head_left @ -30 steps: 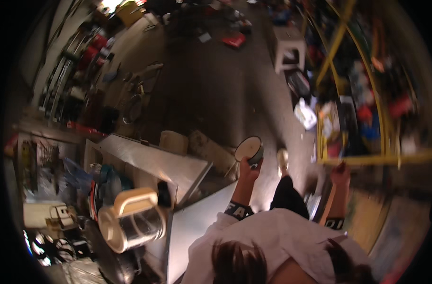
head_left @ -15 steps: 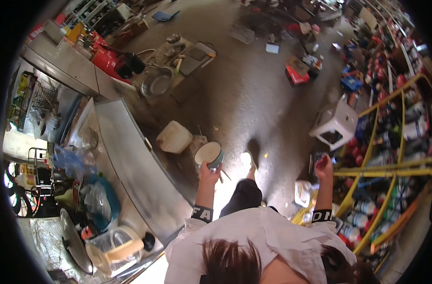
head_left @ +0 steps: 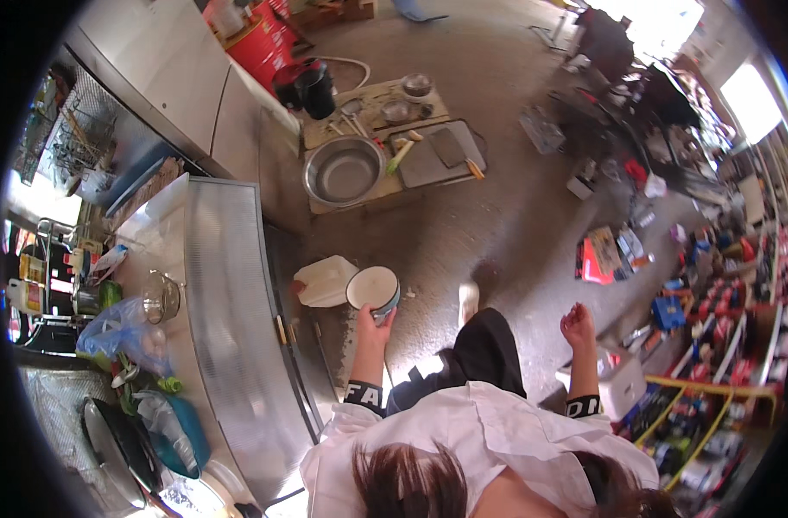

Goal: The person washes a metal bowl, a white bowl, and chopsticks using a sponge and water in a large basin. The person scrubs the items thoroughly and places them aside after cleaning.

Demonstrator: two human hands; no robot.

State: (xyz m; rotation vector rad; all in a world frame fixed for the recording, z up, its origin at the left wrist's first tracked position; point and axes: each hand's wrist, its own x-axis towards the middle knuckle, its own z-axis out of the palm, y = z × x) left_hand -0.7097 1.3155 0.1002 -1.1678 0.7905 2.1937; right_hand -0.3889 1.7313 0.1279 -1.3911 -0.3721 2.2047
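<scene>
My left hand [head_left: 372,325] is closed on the near rim of a bowl [head_left: 374,287], white inside and bluish outside, held out over the floor. I see nothing lying in the bowl. Just past it, partly behind it, a cream plastic tub [head_left: 326,281] is on the floor. My right hand [head_left: 577,325] is raised at my right side with its fingers curled in, and nothing shows in it. A white plastic stool [head_left: 614,380] is close to that forearm.
Ahead, a low wooden board [head_left: 376,101] carries a steel basin [head_left: 344,170], a tray [head_left: 428,177] and green-white stalks [head_left: 400,157]. A metal-topped counter [head_left: 230,285] runs along my left. Crowded shelves [head_left: 696,432] line the right, and a red box [head_left: 598,259] lies on the floor.
I have moved forward, so the low board with the basin is nearer and the stool is now beside my right arm. The bowl stays in my left hand.
</scene>
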